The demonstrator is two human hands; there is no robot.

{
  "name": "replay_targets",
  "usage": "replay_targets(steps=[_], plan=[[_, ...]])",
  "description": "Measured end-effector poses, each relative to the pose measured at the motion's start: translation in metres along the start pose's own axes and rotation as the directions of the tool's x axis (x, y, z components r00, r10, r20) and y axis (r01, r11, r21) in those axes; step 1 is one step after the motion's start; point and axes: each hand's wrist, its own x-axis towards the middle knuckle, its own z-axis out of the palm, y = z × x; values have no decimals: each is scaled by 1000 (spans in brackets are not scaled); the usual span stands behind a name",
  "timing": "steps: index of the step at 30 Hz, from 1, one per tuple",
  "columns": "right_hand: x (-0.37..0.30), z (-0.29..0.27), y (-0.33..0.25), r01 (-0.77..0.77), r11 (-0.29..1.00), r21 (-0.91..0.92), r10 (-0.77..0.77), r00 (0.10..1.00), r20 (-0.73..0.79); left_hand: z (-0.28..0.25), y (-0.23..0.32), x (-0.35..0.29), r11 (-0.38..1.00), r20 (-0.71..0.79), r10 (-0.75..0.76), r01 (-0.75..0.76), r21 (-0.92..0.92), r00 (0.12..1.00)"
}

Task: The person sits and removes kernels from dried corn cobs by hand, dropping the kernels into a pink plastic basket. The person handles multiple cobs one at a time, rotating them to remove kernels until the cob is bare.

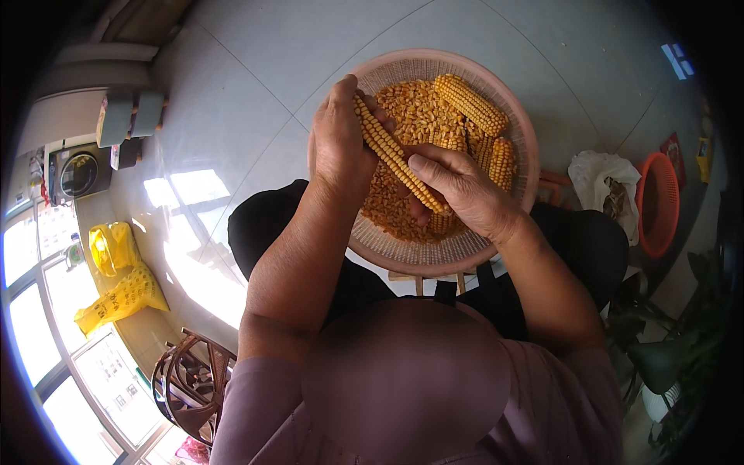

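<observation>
Head view: a corn cob is held over the woven basket, the left hand fingers wrapped round its upper end, the right hand clasping the lower. It is judged stiff, light and knobbly, best gripped at both ends.

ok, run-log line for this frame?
left hand: grips corn cob | right hand: thumb on cob | basket: loose kernels, two more cobs

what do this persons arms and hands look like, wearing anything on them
Both forearms are bare down to the left hand and right hand. No gloves, rings, watch or bracelets show. Short mauve fabric sleeves cover only the upper arms, part of a matching mauve top.
</observation>
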Motion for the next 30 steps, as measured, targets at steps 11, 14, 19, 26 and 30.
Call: replay_targets(steps=[11, 14, 19, 26, 30], plan=[[8, 0, 10, 126, 965, -231, -156, 981, -115, 7, -6, -14, 999, 136, -44, 43, 6, 990], [8, 3, 10, 116, 977, -181, -140, 983, -122, 14, -11, -22, 999, 121, -31, 26, 37, 992], [3, 9, 6, 28, 973, -230, -75, 978, -196, 13, -16, -21, 999, 111, -35, 33, 25, 993], [11, 6, 20, 169, 966, -195, -213, 948, -236, 7, -22, -14, 997, 168, -61, 54, 46, 984], [10, 8, 13, 137, 987, -89, -153, 966, -210, 11, -23, -17, 992, 205, -58, 34, 119, 977]])
